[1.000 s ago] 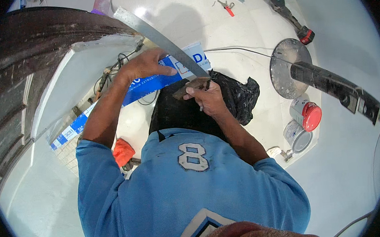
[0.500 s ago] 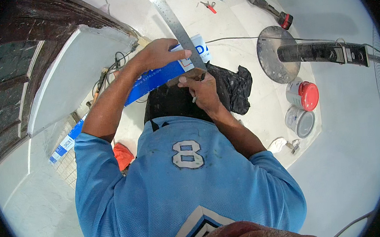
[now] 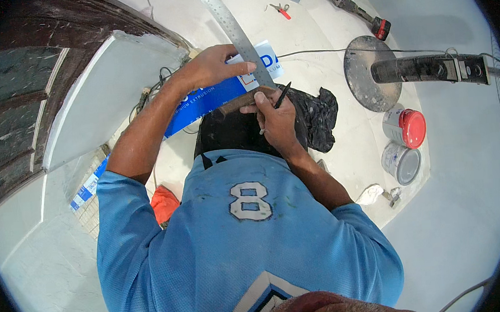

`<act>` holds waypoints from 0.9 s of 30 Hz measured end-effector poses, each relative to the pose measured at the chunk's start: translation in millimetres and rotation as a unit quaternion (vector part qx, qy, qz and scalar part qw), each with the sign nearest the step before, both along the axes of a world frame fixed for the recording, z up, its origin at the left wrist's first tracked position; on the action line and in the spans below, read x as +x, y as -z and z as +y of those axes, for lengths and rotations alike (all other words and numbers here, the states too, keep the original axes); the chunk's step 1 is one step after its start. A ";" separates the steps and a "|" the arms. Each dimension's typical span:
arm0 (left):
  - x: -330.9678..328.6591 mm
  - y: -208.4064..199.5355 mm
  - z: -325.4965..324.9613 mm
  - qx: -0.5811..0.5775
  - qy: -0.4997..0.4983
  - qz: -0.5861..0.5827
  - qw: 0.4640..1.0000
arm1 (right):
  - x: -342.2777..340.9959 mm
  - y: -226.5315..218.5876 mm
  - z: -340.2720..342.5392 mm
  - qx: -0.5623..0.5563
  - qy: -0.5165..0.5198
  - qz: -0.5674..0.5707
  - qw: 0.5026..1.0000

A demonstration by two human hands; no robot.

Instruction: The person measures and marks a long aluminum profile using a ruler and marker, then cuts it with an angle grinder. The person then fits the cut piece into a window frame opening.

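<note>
Ruler: long grey steel ruler (image 3: 230, 27) lies slantwise across the blue-and-white wrapped aluminium strip (image 3: 200, 104), its far end running up toward the top of the picture, its near end at the two hands.
Left hand: left hand (image 3: 216, 67) lies flat on the ruler and the strip, fingers spread and pressing down, which looks meant to pin the straight edge so it cannot slide.
Right hand: right hand (image 3: 276, 119) is clenched round a thin dark pencil (image 3: 282, 96), tip up near the ruler's edge; the pinch looks like a marking grip, close to the edge for a guided line.
Strip: runs from lower left to upper right over the pale floor (image 3: 322, 29), propped across the person's dark-clad lap so it sits within reach of both hands.
Cloth: crumpled black cloth (image 3: 316, 113) sits just beside the right hand.
Cans: red-lidded white paint can (image 3: 406, 127) and grey-lidded can (image 3: 400, 162) stand side by side on the floor to the right, well apart from the hands.
Fan: round grey base of a dark tower fan (image 3: 369, 72) stands beyond the cans.
Tools: black angle grinder (image 3: 358, 10) and red-handled pliers (image 3: 279, 10) lie far off near the top.
</note>
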State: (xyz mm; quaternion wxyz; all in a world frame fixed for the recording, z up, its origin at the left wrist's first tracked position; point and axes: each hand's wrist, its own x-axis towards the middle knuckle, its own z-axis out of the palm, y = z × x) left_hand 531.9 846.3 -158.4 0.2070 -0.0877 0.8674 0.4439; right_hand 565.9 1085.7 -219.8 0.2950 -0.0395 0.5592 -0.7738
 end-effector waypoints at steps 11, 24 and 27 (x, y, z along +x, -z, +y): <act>-1.4 4.7 -3.0 0.076 0.017 0.029 0.997 | -3.1 -8.2 1.5 0.023 -0.015 0.012 1.000; 5.8 -19.4 -0.3 0.038 0.034 0.031 0.998 | 10.6 -5.8 -0.4 0.040 -0.008 -0.006 0.999; 5.1 -25.2 3.3 0.033 0.026 0.020 0.999 | 11.4 -3.0 0.7 0.030 0.001 -0.002 1.000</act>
